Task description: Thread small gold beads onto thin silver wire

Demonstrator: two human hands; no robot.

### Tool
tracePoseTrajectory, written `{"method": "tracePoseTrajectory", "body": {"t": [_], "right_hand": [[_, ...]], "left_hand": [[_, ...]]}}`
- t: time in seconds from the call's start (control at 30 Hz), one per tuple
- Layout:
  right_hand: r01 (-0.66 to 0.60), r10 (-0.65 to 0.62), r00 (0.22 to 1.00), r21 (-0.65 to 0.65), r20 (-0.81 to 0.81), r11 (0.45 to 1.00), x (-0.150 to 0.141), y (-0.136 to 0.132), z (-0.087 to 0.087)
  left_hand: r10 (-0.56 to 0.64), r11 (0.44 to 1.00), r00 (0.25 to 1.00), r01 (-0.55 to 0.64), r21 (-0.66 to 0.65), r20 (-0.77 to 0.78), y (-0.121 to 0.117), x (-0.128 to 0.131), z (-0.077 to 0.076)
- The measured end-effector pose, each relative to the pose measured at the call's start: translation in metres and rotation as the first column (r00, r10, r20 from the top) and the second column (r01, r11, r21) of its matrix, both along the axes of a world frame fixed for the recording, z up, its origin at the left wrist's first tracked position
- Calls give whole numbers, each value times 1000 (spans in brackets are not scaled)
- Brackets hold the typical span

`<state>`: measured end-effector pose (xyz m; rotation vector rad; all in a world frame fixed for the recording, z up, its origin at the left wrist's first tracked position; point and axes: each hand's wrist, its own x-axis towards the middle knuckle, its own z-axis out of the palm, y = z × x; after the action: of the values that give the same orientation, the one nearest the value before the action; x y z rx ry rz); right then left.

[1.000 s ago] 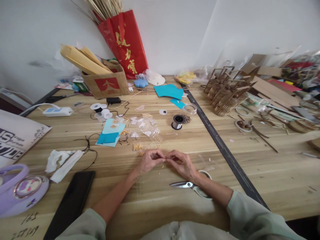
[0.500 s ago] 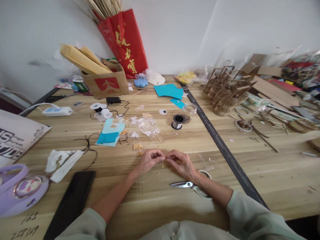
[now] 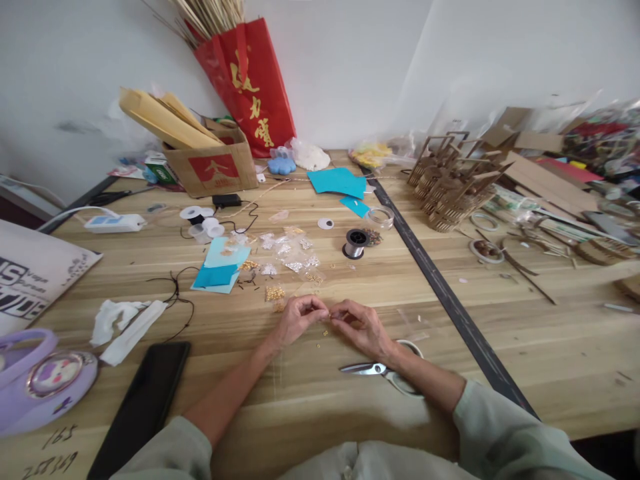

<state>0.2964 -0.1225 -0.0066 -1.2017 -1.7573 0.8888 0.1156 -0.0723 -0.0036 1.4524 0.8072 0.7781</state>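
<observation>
My left hand (image 3: 299,321) and my right hand (image 3: 364,328) meet fingertip to fingertip low over the table, both pinched closed. A tiny gold-coloured speck shows between them; what each hand grips is too small to name. Faint clear thread (image 3: 275,377) trails on the table below my left hand. Small gold rings (image 3: 325,333) lie just under the fingertips. Beyond my left hand is a pile of gold beads (image 3: 275,293). Scissors (image 3: 367,369) lie partly open beneath my right forearm, one handle partly covered by it.
Silver bead packets (image 3: 295,250), a spool of clear line (image 3: 355,245) and blue cards (image 3: 217,275) lie farther back. A black phone (image 3: 145,393) rests at left. Woven baskets (image 3: 450,187) stand at the back right. A dark strip (image 3: 440,293) crosses the table.
Both hands stay together in nearly the same place. Their fingertips have shifted very slightly left and up, with a small gold speck now showing between them.
</observation>
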Motion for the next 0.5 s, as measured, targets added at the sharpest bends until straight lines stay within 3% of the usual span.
{"method": "tracePoseTrajectory", "body": {"t": [0.5], "right_hand": [[-13, 13, 1000, -11, 18, 1000, -1, -1, 5]], "left_hand": [[12, 999, 1000, -11, 41, -14, -1, 1, 3]]}}
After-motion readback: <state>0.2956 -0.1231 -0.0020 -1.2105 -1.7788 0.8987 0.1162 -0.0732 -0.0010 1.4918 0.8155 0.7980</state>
